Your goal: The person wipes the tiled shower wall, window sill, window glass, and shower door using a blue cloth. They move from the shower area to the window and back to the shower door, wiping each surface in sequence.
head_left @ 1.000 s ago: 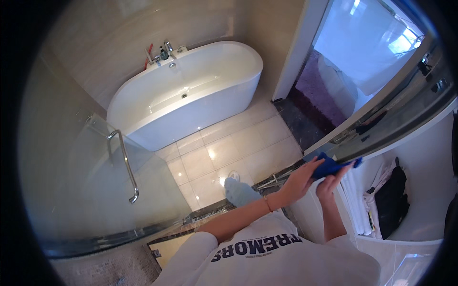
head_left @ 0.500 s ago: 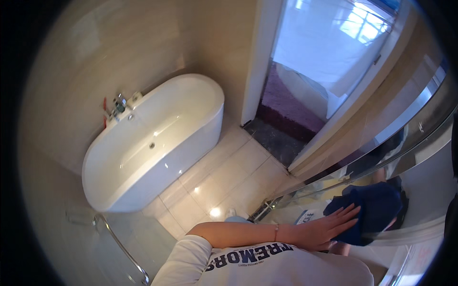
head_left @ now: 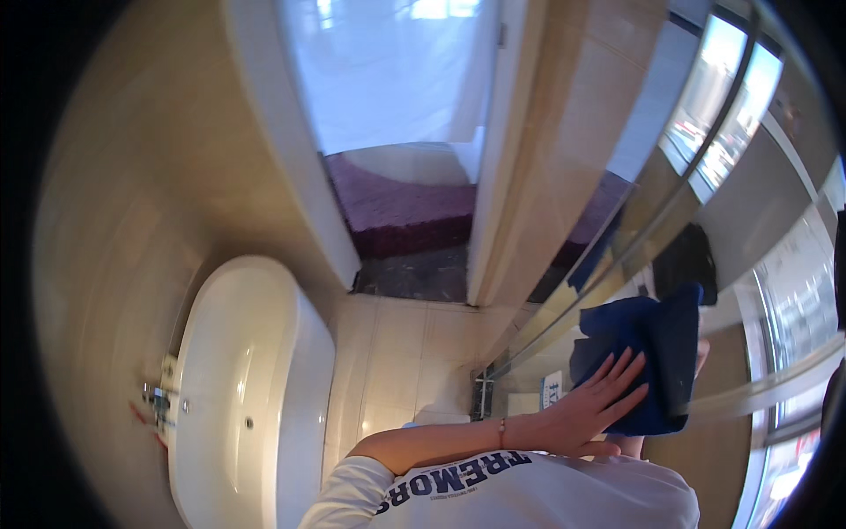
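Observation:
A dark blue cloth (head_left: pixel 665 353) hangs in folds in front of me at the right, close to a curved glass shower panel (head_left: pixel 577 313). My left hand (head_left: pixel 599 406) reaches across my chest and lies on the cloth's near left side, fingers stretched and spread. Behind the cloth is my right hand (head_left: pixel 702 354); a little skin shows at the cloth's right edge and part of the arm below. It seems to hold the cloth up from behind, though its fingers are mostly covered.
A white freestanding bathtub (head_left: pixel 300 379) with a wall tap (head_left: pixel 154 394) stands at the left. Ahead, a doorway (head_left: pixel 414 273) has a dark threshold, purple carpet (head_left: pixel 410 198) and white sheeting. Metal rails (head_left: pixel 687 176) and windows (head_left: pixel 731 97) are at the right.
My view has turned to the right, so the bathtub and doorway sit farther left. The cloth is more spread out and stands taller. My left hand stays on it.

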The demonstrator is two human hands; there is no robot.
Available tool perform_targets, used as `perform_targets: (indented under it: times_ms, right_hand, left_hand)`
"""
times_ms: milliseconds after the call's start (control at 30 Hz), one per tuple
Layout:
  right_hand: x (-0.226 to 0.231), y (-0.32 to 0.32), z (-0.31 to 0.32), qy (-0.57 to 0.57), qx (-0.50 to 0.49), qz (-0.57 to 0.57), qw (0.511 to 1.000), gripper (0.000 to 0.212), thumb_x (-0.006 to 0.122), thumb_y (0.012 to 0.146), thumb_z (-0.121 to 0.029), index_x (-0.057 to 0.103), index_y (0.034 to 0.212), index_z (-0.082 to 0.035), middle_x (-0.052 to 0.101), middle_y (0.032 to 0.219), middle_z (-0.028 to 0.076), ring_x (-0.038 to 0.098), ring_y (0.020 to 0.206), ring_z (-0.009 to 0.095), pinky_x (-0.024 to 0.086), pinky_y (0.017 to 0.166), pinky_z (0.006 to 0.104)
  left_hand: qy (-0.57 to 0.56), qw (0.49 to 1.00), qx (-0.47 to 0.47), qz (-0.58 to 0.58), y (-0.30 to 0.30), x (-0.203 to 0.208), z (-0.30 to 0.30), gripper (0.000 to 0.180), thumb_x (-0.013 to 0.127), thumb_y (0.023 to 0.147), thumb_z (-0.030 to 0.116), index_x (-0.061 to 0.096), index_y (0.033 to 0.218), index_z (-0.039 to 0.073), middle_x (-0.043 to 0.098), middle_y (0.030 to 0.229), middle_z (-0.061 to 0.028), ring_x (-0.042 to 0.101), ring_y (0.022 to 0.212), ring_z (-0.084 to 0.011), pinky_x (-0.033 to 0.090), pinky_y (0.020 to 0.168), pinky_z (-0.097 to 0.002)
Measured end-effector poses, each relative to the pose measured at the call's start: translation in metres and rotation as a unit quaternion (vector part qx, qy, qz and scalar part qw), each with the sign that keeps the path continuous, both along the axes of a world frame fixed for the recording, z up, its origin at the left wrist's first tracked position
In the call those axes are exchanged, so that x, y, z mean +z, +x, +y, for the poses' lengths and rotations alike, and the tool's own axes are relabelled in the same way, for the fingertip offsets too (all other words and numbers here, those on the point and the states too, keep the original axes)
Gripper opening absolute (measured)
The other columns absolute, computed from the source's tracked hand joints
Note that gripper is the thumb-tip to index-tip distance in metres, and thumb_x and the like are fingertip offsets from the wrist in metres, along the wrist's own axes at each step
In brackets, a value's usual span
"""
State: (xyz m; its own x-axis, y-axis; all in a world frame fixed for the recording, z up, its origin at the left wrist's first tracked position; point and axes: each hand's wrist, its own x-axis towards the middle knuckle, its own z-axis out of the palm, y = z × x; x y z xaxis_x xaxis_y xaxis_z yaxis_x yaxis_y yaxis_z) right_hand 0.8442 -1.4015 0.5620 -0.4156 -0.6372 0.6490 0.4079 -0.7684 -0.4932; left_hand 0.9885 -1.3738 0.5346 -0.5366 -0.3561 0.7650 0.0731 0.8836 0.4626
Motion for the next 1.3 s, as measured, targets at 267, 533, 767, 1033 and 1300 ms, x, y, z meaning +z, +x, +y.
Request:
perform_targets:
  times_ms: [267,533,767,1033,1300]
  right_hand:
    - [0.010,0.052,0.076,-0.042,-0.236,-0.029,0.970,0.021,0.049,0.098,-0.019,0.054,0.116,-0.009,0.044,0.140,0.020,0.046,0.126,0.036,0.040,0.105,0.0512]
    - [0.013,0.107,0.053,-0.001,-0.785,0.249,0.567,0.005,0.060,0.088,0.001,0.061,0.092,-0.001,0.061,0.113,0.019,0.054,0.107,0.034,0.041,0.095,0.0456]
    - [0.100,0.140,-0.018,-0.071,-0.758,0.246,0.600,0.015,0.059,0.086,0.005,0.064,0.100,0.000,0.064,0.117,0.021,0.058,0.110,0.033,0.043,0.097,0.0408]
    - [0.163,0.131,-0.125,-0.054,-0.653,0.414,0.632,0.056,0.050,0.093,-0.010,0.033,0.144,0.002,0.031,0.151,0.023,0.033,0.138,0.039,0.029,0.111,0.0403]
    - [-0.087,0.148,-0.076,0.196,-0.552,0.491,0.645,0.060,0.052,0.091,-0.010,0.029,0.143,0.010,0.024,0.150,0.031,0.027,0.139,0.045,0.026,0.113,0.0449]
  left_hand:
    - [-0.012,0.992,-0.111,0.061,-0.001,0.022,-0.027,0.082,0.033,0.095,0.061,0.026,0.147,-0.003,0.007,0.152,-0.0364,0.006,0.140,-0.0561,0.007,0.111,-0.0608]
    - [-0.004,0.993,-0.098,0.068,0.021,-0.002,-0.061,0.067,0.051,0.090,0.022,0.028,0.140,-0.016,0.011,0.151,-0.0364,0.010,0.140,-0.0553,0.012,0.114,-0.0568]
    - [-0.090,0.975,-0.058,0.197,0.057,0.107,-0.146,0.069,0.044,0.085,0.004,0.017,0.147,-0.010,-0.001,0.155,-0.0324,-0.005,0.141,-0.0539,0.002,0.114,-0.0566]
    - [-0.120,0.963,-0.103,0.219,0.034,0.168,-0.240,0.067,0.054,0.090,0.012,0.023,0.146,-0.006,0.011,0.155,-0.0273,0.011,0.143,-0.0469,0.015,0.116,-0.0478]
    - [0.129,0.986,-0.095,0.036,0.059,-0.079,-0.214,0.073,0.051,0.095,0.022,0.011,0.150,-0.004,0.005,0.157,-0.0253,0.005,0.145,-0.0415,0.010,0.117,-0.0463]
